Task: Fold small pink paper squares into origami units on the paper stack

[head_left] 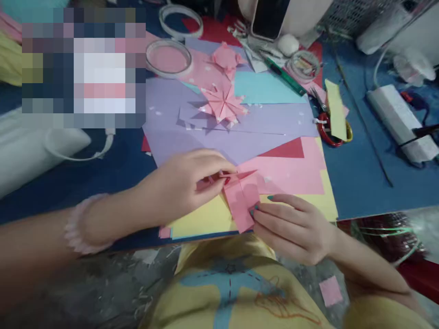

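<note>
Workpiece: small pink folded-paper piece (244, 203), matte, crisp straight creases, one vertical crease down the middle, thin flap raised along its upper edge. It's at the near edge of the blue table (363, 183), between both hands, over flat paper sheets: smooth yellow sheet (195, 219), pale pink sheet (291, 176) and purple sheet (202, 141), edges overlapping.

Left hand (187, 178): comes in from the left, palm down, wrist roughly level, fingers curled over. Thumb and index pinched together on the piece's upper left corner. Ruffled pink fabric scrunchie (89, 224) around that wrist.

Right hand (291, 224): comes in from lower right, forearm angled up and inward, back of hand up, fingers stretched left, teal nails. Fingertips touch the piece's lower right edge; thumb hidden, so can't tell if it's clamped or just steadying.

Beyond the hands: spiky pink folded-paper star (224, 104), many points; behind it a rounded pink folded-paper figure (225, 58). Right of these: slim green plastic cutter (286, 77), red-handled metal scissors (329, 130) partly under a yellow paper strip (335, 109).
</note>
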`<act>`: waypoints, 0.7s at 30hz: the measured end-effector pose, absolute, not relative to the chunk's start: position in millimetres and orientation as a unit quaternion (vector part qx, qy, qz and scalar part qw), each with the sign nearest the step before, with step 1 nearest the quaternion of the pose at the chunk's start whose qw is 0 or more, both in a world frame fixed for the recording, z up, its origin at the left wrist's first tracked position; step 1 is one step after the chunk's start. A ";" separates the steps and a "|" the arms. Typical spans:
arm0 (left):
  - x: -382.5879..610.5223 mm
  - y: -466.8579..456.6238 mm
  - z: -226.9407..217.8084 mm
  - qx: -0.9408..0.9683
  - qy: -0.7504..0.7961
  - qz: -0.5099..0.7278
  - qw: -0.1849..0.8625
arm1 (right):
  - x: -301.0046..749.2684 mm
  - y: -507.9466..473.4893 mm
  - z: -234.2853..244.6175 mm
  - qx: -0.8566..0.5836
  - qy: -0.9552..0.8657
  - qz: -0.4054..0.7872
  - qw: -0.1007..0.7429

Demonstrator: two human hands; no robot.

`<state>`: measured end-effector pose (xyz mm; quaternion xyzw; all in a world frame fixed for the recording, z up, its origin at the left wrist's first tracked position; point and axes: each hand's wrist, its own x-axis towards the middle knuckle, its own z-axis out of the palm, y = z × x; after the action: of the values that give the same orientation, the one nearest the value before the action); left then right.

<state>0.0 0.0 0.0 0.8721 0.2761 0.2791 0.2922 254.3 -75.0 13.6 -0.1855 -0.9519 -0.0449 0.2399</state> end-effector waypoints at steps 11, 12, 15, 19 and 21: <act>7.0 -14.2 0.5 0.734 0.355 0.221 0.536 | 249.4 -70.2 20.7 -0.194 -0.935 -0.054 0.293; 6.8 -15.2 0.5 0.747 0.349 0.220 0.521 | 249.9 -68.6 22.8 -0.207 -0.930 -0.004 0.304; 6.5 -18.4 1.0 0.791 0.309 0.249 0.467 | 249.8 -64.0 28.9 -0.307 -0.875 0.155 0.341; 6.8 -22.5 6.4 0.811 0.276 0.281 0.433 | 242.0 -63.2 29.6 -0.410 -0.809 0.272 0.321; 7.2 -23.6 10.9 0.793 0.288 0.288 0.452 | 237.6 -64.8 27.5 -0.400 -0.804 0.305 0.318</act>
<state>7.2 -23.6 10.9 0.7931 0.2884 0.2882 0.4524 237.6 -64.8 27.5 -0.4004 -0.8037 0.3045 0.3177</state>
